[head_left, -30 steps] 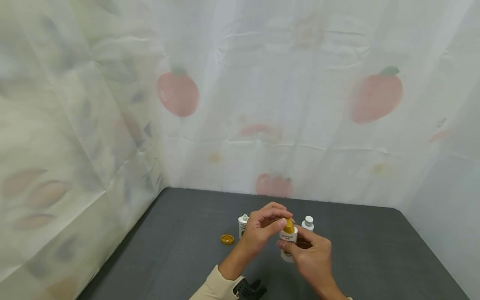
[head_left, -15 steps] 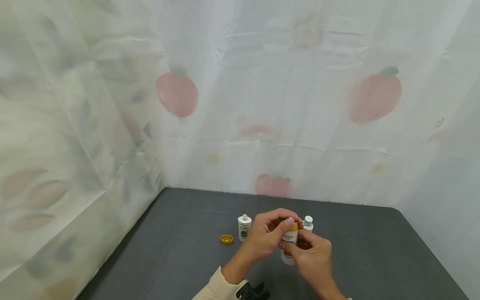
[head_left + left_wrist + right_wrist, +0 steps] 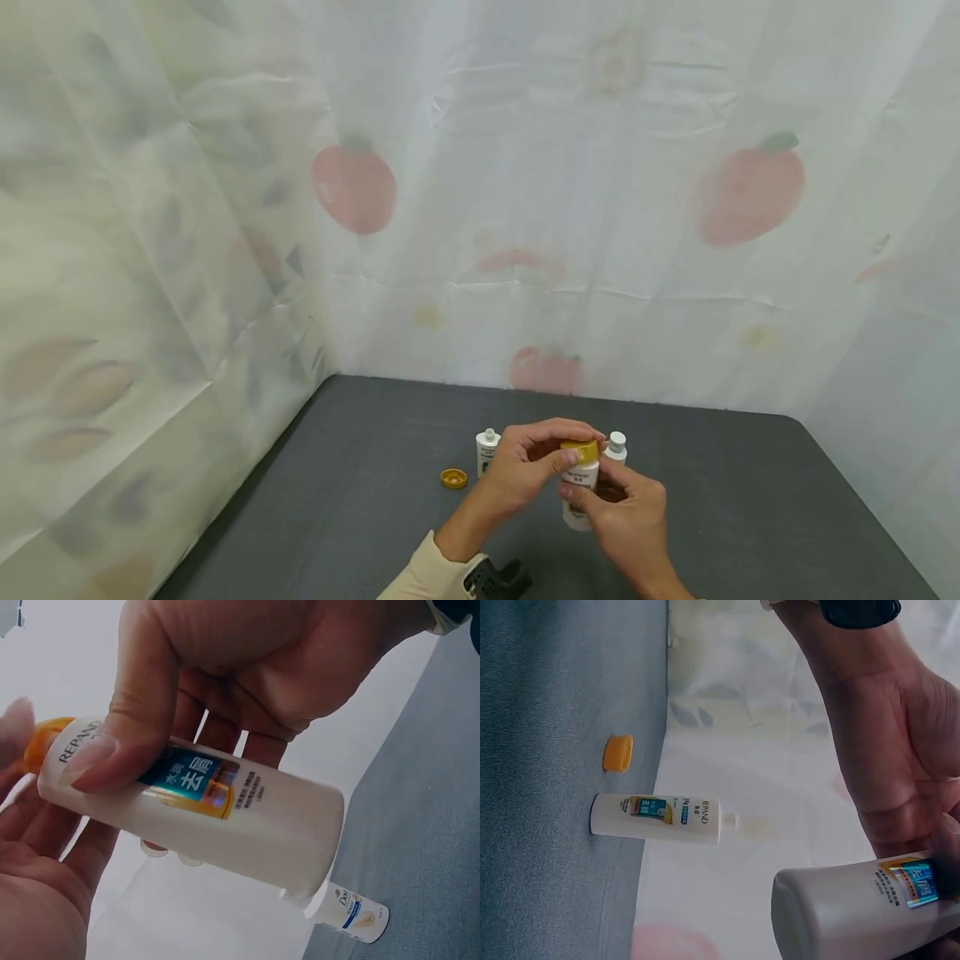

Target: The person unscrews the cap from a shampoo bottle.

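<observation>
A small white plastic bottle (image 3: 579, 492) printed "REPAND" stands upright between both hands above the dark grey table (image 3: 360, 517). The right hand (image 3: 626, 517), at its 4 o'clock, grips the body; the left hand (image 3: 525, 467), at 10 o'clock, pinches its yellow screw cap (image 3: 580, 451).

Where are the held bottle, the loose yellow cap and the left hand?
held bottle (image 3: 579, 483), head view, on its label.
loose yellow cap (image 3: 453, 478), head view, on its top.
left hand (image 3: 525, 465), head view, on its back.
</observation>
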